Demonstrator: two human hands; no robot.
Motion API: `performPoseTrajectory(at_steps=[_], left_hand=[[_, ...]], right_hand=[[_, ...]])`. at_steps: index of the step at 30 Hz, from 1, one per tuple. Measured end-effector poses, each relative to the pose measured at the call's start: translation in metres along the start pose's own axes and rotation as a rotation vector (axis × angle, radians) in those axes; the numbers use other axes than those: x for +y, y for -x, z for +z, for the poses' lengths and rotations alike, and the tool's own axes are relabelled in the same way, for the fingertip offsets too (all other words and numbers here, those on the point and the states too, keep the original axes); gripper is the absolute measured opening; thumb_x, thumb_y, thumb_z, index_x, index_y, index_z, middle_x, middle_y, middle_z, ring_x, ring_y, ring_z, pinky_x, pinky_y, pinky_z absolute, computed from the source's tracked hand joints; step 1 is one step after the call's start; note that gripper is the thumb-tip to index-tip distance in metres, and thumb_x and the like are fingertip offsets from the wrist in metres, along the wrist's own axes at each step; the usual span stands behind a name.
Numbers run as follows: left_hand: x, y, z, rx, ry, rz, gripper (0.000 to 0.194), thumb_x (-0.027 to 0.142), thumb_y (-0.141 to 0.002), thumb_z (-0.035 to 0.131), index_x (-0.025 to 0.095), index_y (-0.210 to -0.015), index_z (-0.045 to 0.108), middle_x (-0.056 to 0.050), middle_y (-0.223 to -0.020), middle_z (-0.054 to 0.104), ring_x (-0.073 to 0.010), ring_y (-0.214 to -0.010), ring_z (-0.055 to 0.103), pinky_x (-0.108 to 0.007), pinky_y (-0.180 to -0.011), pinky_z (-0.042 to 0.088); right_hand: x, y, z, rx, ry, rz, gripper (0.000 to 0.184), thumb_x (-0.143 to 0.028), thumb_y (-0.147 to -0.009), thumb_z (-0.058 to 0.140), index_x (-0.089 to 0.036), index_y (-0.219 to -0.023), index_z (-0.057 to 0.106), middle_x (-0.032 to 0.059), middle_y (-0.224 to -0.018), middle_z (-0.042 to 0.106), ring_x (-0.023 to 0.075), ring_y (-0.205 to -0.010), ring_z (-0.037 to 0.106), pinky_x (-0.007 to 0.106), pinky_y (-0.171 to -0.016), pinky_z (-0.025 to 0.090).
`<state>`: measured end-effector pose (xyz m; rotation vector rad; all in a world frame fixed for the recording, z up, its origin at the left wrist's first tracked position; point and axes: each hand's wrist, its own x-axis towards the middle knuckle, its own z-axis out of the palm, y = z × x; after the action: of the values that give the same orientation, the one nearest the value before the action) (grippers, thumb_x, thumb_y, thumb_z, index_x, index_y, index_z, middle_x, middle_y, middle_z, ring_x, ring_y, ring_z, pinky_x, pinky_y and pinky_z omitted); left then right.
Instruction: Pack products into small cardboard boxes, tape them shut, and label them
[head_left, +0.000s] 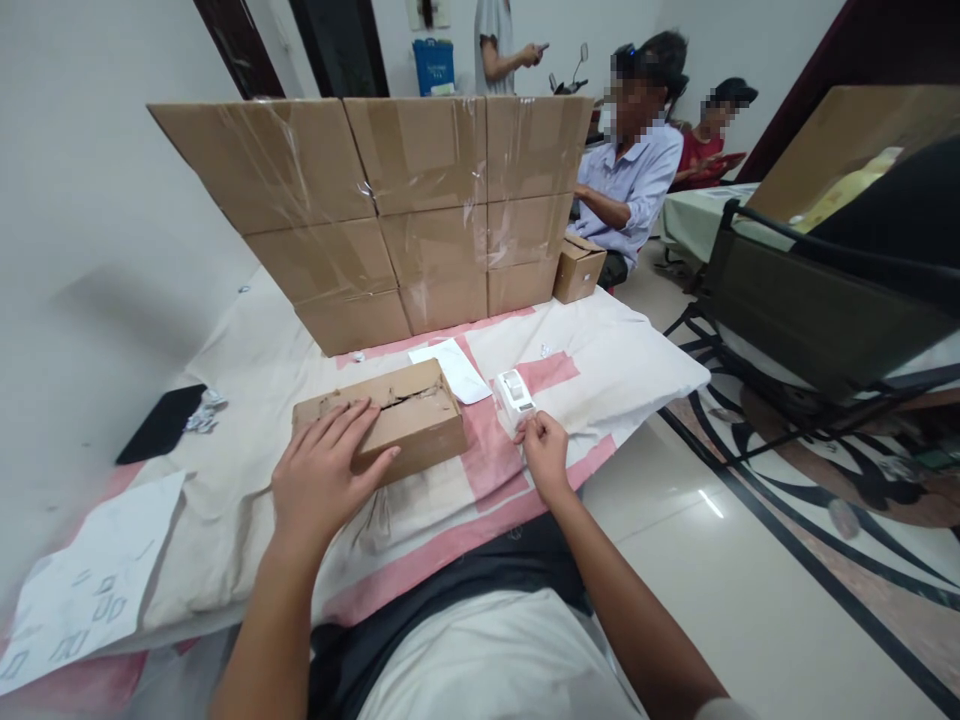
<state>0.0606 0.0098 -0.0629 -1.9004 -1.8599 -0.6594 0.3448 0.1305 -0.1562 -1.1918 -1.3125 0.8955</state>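
My left hand lies flat with fingers spread on top of a small brown cardboard box, whose top shows a torn, dark seam. The thumb rests along the box's near edge. To the right of the box, a white tape dispenser sits on the cloth. At its near end my right hand is closed in a pinch on what looks like the end of the tape; the tape itself barely shows between the fingers. A white sheet of paper lies partly behind the box.
A wall of taped cardboard boxes stands across the table's back, with another small box at its right end. Left lie a black flat object, crumpled wrap and a marked sheet. A seated person is beyond; a folding chair stands right.
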Motion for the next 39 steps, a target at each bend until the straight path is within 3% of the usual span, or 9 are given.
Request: performPoseTrajectory(at_steps=[7, 12, 15, 20, 24, 29, 34, 39], left_hand=[[-0.003, -0.002, 0.002, -0.016, 0.014, 0.008, 0.053, 0.054, -0.098, 0.055, 0.027, -0.143, 0.059, -0.008, -0.147, 0.063, -0.0346, -0.138, 0.057, -0.052, -0.116, 0.041], [0.012, 0.003, -0.004, 0.118, 0.016, 0.141, 0.04, 0.037, -0.098, 0.06, 0.022, -0.136, 0.062, -0.013, -0.147, 0.062, -0.037, -0.145, 0.05, -0.06, -0.126, 0.027], [0.036, 0.011, -0.01, 0.15, 0.11, 0.274, 0.032, 0.024, -0.096, 0.063, 0.023, -0.129, 0.063, -0.008, -0.132, 0.072, -0.0305, -0.134, 0.062, -0.057, -0.129, 0.023], [0.065, 0.026, -0.014, 0.027, 0.291, 0.372, 0.027, 0.016, -0.097, 0.058, 0.021, -0.124, 0.063, -0.005, -0.119, 0.077, -0.0214, -0.118, 0.07, -0.051, -0.131, 0.02], [0.061, 0.034, -0.006, -0.067, 0.367, 0.376, 0.022, 0.019, -0.099, 0.058, 0.024, -0.12, 0.063, -0.001, -0.117, 0.076, -0.0179, -0.11, 0.07, -0.044, -0.124, 0.031], [0.052, 0.039, 0.003, -0.042, 0.424, 0.327, 0.019, 0.021, -0.1, 0.058, 0.025, -0.118, 0.063, 0.0, -0.11, 0.076, -0.017, -0.101, 0.07, -0.038, -0.106, 0.043], [0.048, 0.045, 0.007, -0.025, 0.473, 0.246, 0.012, 0.02, -0.097, 0.062, 0.025, -0.107, 0.068, -0.001, -0.109, 0.074, -0.0182, -0.1, 0.068, -0.034, -0.092, 0.048], [0.048, 0.049, 0.008, -0.021, 0.503, 0.208, 0.008, 0.021, -0.096, 0.062, 0.025, -0.094, 0.069, -0.001, -0.106, 0.074, -0.018, -0.097, 0.068, -0.032, -0.087, 0.049]], right_hand=[[0.001, 0.004, 0.003, 0.058, -0.087, 0.035, 0.031, -0.031, -0.092, 0.051, -0.025, -0.062, 0.044, -0.0014, -0.058, 0.06, 0.016, -0.057, 0.061, 0.028, -0.063, 0.046], [-0.021, 0.033, 0.02, -0.006, -0.216, 0.003, 0.037, -0.037, -0.095, 0.055, -0.024, -0.062, 0.045, -0.0014, -0.059, 0.059, 0.0144, -0.054, 0.057, 0.026, -0.056, 0.044], [-0.036, 0.058, 0.035, -0.146, -0.287, -0.127, 0.043, -0.036, -0.099, 0.055, -0.023, -0.06, 0.043, 0.0005, -0.063, 0.062, 0.0144, -0.061, 0.062, 0.027, -0.062, 0.048], [-0.045, 0.087, 0.049, -0.302, -0.265, -0.432, 0.038, -0.027, -0.101, 0.054, -0.022, -0.065, 0.044, 0.002, -0.07, 0.066, 0.013, -0.066, 0.063, 0.027, -0.064, 0.049], [-0.044, 0.093, 0.05, -0.337, -0.275, -0.516, 0.037, -0.027, -0.101, 0.053, -0.023, -0.067, 0.039, 0.0002, -0.068, 0.062, 0.0117, -0.061, 0.058, 0.025, -0.058, 0.046], [-0.042, 0.092, 0.05, -0.382, -0.268, -0.626, 0.035, -0.03, -0.104, 0.052, -0.023, -0.07, 0.043, 0.0024, -0.072, 0.067, 0.0119, -0.064, 0.064, 0.024, -0.061, 0.052], [-0.034, 0.089, 0.051, -0.371, -0.072, -0.917, 0.031, -0.032, -0.105, 0.051, -0.023, -0.076, 0.049, 0.0074, -0.08, 0.071, 0.0145, -0.072, 0.067, 0.026, -0.064, 0.055], [-0.029, 0.087, 0.053, -0.366, 0.008, -1.014, 0.027, -0.028, -0.105, 0.05, -0.022, -0.079, 0.052, 0.0075, -0.08, 0.073, 0.015, -0.074, 0.07, 0.026, -0.064, 0.055]])
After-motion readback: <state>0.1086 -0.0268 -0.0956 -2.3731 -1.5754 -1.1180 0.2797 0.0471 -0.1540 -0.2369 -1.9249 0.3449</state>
